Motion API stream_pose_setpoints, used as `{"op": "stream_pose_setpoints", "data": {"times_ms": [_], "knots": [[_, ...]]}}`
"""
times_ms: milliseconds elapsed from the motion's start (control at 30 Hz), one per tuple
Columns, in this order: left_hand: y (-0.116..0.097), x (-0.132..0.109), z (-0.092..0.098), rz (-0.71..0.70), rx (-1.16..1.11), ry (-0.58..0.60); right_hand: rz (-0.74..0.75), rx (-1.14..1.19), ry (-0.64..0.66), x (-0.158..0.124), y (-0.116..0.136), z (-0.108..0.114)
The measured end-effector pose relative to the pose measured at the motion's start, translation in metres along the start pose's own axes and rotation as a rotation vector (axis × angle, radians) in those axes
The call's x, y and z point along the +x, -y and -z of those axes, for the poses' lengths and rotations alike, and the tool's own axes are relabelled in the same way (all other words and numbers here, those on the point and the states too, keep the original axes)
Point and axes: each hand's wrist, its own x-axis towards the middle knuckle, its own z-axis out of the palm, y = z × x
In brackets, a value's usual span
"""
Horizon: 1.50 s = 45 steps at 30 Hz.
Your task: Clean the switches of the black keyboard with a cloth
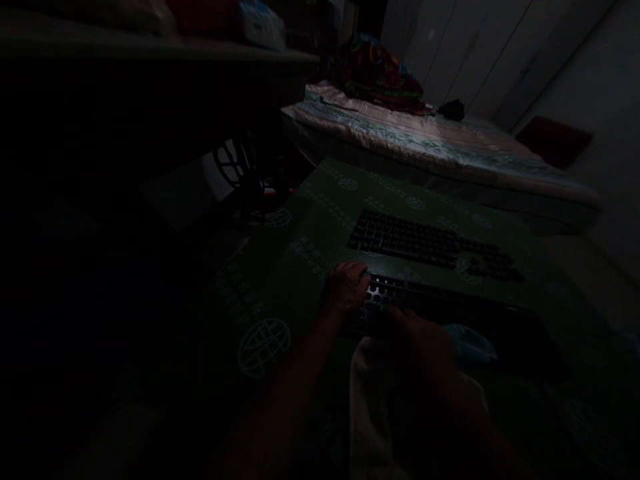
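A dark keyboard frame (480,310) lies on a green printed surface. My left hand (346,285) is closed around its left end. Over the holes near that end is my right hand (410,327), its fingers bent; what they hold is too dark to make out. A pale cloth (370,400) hangs below my right hand. Beyond the frame, many loose black keycaps (415,237) lie in keyboard-like rows. A light blue object (470,343) rests on the frame, right of my right hand.
A bed (400,127) with a patterned sheet stands behind the green surface (310,220), with a dark red flowered blanket (380,73) on it. At the upper left is a table (150,47) with items on top. A black spoked wheel (233,167) stands below it.
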Motion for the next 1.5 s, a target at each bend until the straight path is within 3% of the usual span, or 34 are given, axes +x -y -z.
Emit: {"op": "stream_pose_setpoints", "data": {"times_ms": [500, 833, 1500], "knots": [[-0.004, 0.0, 0.003, 0.005, 0.008, 0.014, -0.01, -0.044, -0.009, 0.003, 0.008, 0.003], [-0.005, 0.001, 0.002, 0.016, 0.032, 0.024, 0.011, -0.101, 0.049, -0.009, -0.009, 0.002], [-0.009, 0.0, 0.006, 0.029, 0.025, 0.036, 0.021, -0.07, 0.1, -0.019, 0.002, 0.004]]}}
